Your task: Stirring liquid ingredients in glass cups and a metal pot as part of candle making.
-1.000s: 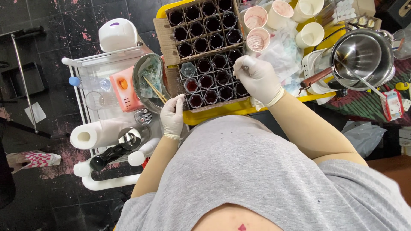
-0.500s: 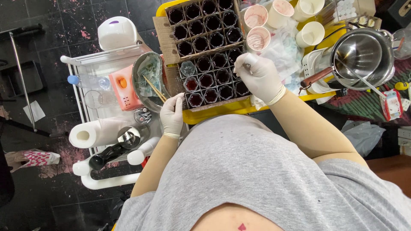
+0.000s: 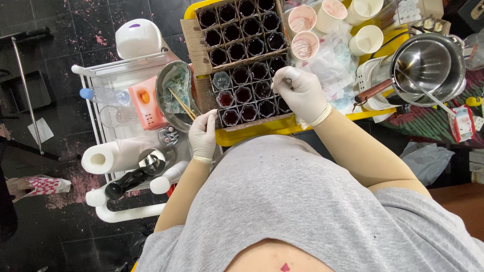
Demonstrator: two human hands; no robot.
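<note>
A cardboard box (image 3: 194,45) on a yellow tray (image 3: 282,128) holds rows of small glass jars (image 3: 242,75) filled with dark red liquid; one jar (image 3: 221,79) looks clear. My right hand (image 3: 302,95), in a white glove, hovers over the near right jars with its fingers pinched on a small thin stick (image 3: 286,80). My left hand (image 3: 203,136), also gloved, grips the box's near left corner. My grey shirt hides the tray's near side.
A steel bowl with wooden sticks (image 3: 176,93) sits left of the box. A white cart (image 3: 116,75) carries a paper roll (image 3: 101,158) and an orange device (image 3: 146,103). Stained paper cups (image 3: 307,30) and a steel pot (image 3: 428,65) stand at the right.
My right hand has shifted very slightly over the near right jars. My left hand stays on the box corner.
</note>
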